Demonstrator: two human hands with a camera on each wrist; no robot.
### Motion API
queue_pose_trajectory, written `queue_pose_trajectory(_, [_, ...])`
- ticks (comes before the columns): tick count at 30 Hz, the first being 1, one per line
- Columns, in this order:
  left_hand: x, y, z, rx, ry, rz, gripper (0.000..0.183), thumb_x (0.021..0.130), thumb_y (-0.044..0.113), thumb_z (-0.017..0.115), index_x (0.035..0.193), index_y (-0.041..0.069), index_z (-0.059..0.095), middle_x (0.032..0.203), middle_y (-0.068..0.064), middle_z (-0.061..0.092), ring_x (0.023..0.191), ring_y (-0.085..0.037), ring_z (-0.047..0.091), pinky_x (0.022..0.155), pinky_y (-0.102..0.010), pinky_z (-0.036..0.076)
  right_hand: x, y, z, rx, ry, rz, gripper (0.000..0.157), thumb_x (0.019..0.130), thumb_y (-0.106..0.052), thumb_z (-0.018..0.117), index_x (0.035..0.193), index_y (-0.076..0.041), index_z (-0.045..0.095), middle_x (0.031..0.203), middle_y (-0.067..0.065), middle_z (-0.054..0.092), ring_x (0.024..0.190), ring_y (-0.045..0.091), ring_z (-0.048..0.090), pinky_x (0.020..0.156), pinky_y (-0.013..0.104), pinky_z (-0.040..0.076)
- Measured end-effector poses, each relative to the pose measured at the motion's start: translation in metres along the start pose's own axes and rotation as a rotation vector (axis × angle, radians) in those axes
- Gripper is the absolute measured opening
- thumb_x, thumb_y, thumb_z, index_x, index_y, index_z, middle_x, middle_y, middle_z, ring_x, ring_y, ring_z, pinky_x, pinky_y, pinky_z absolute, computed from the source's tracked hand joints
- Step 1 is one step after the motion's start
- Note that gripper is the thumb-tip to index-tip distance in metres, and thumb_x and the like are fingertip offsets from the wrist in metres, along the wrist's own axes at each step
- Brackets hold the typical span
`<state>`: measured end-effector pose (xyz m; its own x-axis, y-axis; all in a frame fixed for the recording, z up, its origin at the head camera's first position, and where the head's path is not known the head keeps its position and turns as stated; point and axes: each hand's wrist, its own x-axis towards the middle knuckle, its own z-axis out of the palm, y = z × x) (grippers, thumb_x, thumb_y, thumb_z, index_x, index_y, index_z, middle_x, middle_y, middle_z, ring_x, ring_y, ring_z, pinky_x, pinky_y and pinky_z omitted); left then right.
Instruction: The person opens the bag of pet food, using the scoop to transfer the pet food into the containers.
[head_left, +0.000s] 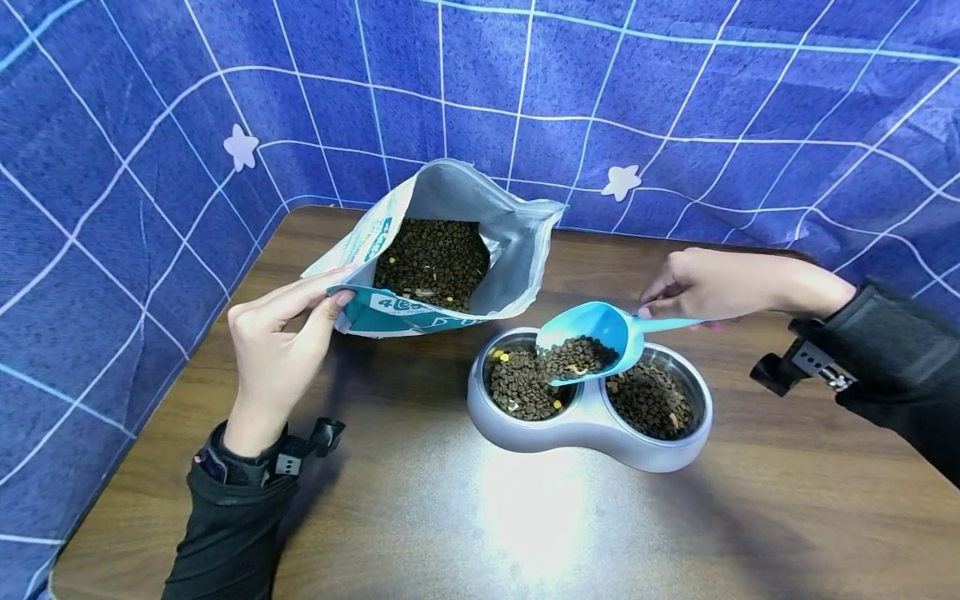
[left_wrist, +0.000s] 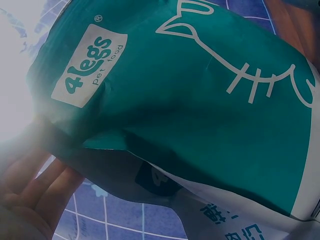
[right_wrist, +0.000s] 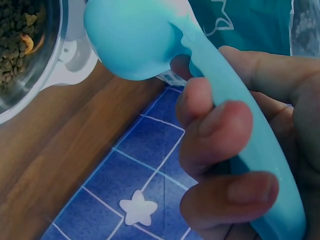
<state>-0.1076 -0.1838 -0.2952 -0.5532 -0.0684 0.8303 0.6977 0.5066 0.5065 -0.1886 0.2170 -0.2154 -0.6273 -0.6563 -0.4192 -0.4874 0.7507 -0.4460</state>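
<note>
My right hand grips the handle of a light blue scoop, its fingers curled round it in the right wrist view. Tilted over the left side of a grey double pet bowl, the scoop holds brown kibble that reaches its front lip and meets the kibble in the left bowl. Kibble also lies in the right bowl. With thumb and fingers, my left hand pinches the left edge of a teal and white pet food bag. The bag stands with its mouth wide, kibble visible inside.
A brown wooden table carries the bag and bowls. Behind and to the left hangs a blue cloth with white grid lines and pale stars. Bright glare lies on the table in front of the bowls.
</note>
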Motion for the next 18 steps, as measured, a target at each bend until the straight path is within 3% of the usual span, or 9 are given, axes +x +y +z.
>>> queue_pose_trajectory(18, [0.000,-0.002,0.001,-0.012,0.004,0.001,0.023,0.074,-0.015,0.072,0.095,-0.006,0.074,0.094,-0.017,0.070,0.088,-0.006,0.066,0.076,-0.017,0.048,0.008,-0.030,-0.009,-0.107,-0.026,-0.031,0.019,0.094,-0.016,0.061,0.108,-0.011,0.071,0.074,-0.004,0.065,0.041,0.012,0.050,0.041,0.029,0.045])
